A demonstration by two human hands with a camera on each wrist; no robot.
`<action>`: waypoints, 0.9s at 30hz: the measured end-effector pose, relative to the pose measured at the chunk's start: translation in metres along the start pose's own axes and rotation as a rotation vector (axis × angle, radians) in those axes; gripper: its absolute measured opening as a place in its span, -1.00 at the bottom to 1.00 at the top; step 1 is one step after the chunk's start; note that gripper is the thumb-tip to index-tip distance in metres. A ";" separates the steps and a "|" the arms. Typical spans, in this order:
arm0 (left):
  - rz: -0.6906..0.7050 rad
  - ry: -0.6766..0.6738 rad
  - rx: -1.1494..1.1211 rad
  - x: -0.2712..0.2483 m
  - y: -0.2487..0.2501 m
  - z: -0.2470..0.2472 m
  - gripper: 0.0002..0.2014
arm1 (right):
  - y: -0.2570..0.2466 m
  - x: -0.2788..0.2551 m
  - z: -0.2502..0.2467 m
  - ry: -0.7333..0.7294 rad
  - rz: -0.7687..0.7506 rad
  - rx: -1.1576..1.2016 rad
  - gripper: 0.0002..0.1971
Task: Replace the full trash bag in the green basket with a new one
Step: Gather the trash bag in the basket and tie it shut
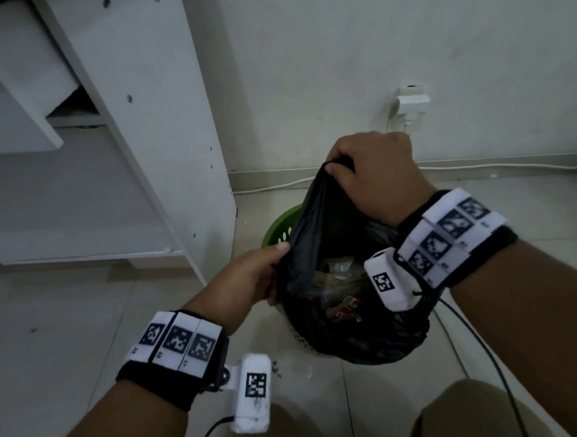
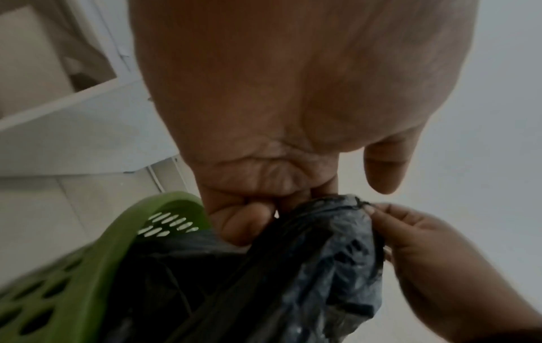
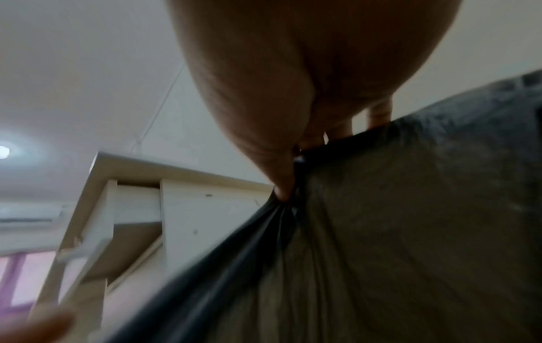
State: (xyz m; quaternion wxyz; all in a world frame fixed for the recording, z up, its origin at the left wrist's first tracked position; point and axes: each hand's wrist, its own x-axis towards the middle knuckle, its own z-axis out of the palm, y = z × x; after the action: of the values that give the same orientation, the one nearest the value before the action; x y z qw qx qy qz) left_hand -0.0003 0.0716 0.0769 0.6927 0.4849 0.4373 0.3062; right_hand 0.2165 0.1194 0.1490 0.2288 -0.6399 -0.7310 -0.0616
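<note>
A black trash bag (image 1: 363, 329) full of wrappers and paper sits in the green perforated basket (image 1: 278, 234) on the tiled floor. My right hand (image 1: 373, 175) pinches the bag's far rim and holds it up above the basket. My left hand (image 1: 250, 279) grips the near left edge of the bag's mouth. In the left wrist view my left hand (image 2: 249, 220) holds the black bag (image 2: 322, 266) next to the basket's green rim (image 2: 117, 236), with my right hand's fingers (image 2: 410, 232) on the same plastic. In the right wrist view my right hand's fingers (image 3: 281, 181) pinch the stretched bag (image 3: 381, 232).
A white desk side panel (image 1: 157, 125) stands just left of the basket. A wall socket with a white plug (image 1: 412, 102) and cable sits behind it. Wrist camera cables (image 1: 487, 351) trail over the floor, and my knees (image 1: 471, 413) are at the bottom edge.
</note>
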 end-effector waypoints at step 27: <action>0.734 0.644 0.330 -0.002 0.057 0.014 -0.59 | -0.026 -0.076 0.010 -0.029 0.203 0.829 -0.78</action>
State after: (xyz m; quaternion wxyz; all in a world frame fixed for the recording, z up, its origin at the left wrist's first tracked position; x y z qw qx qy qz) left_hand 0.0116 0.0832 0.1331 0.2841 0.5904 0.4719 0.5899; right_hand 0.1946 0.0503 0.1138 0.4614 -0.5632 -0.6304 0.2694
